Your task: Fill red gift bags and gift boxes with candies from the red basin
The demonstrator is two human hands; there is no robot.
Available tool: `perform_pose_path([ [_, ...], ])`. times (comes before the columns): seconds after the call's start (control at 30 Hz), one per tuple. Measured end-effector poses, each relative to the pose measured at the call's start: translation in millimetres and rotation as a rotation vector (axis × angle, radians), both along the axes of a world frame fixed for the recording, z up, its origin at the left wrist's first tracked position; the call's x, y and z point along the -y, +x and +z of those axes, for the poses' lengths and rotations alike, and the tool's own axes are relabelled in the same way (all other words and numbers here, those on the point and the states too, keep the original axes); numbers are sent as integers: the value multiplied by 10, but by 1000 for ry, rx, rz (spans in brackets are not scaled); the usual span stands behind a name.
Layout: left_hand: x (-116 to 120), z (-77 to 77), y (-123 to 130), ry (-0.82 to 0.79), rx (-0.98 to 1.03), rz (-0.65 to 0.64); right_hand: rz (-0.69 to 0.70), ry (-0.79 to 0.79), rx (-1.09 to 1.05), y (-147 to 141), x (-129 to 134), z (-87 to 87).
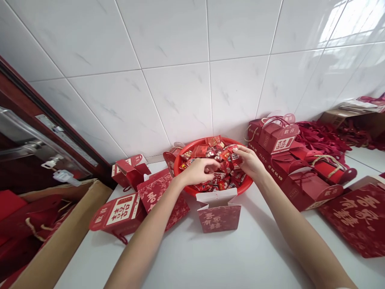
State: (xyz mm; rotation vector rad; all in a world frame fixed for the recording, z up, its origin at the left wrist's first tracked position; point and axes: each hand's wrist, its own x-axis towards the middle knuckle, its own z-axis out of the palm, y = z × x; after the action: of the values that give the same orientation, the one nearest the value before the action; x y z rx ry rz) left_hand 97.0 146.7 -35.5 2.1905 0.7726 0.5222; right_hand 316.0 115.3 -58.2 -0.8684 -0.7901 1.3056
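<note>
A red plastic basin (247,185) full of wrapped candies (224,185) stands against the wall. Over its left part hovers my left hand (200,171), its fingers half curled and apart from the thumb, with nothing visible between them. At the basin's right side, my right hand (249,160) pinches a red wrapped candy (236,157) between thumb and fingers. Just in front of the basin a small red paper gift box (221,218) stands upright, its white-lined top open. Whatever lies inside that box is hidden from this angle.
Red gift boxes (120,214) and a red bag (177,208) lie at left, beside a cardboard carton (60,237). On the right are stacked red boxes (278,138), another red bag (357,220) and a heap of red ribbons (315,136). White tiles (180,100) line the back.
</note>
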Motion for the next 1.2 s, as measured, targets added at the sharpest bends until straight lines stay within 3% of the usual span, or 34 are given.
perform_pose_path([
  [0.13,50,31,-206,101,-358,-23,-20,41,-106,36,-31,-18],
  [0.3,22,-73,-212,86,-455,15,20,77,-156,38,-29,-23],
  [0.43,30,16,-138,101,-537,38,-87,42,-233,79,-79,-55],
  [0.53,58,125,-33,67,-426,26,-186,3,-339,151,-138,-98],
  [0.63,56,143,128,85,-258,58,-195,33,-346,200,-169,-141],
  [0.87,-122,-129,356,31,72,291,-184,68,-206,145,-136,-133],
  [1.0,-163,-209,309,-131,166,301,-142,35,-174,105,-104,-85],
  [1.2,-151,-204,283,-316,310,308,-71,13,-99,74,-75,-57],
])
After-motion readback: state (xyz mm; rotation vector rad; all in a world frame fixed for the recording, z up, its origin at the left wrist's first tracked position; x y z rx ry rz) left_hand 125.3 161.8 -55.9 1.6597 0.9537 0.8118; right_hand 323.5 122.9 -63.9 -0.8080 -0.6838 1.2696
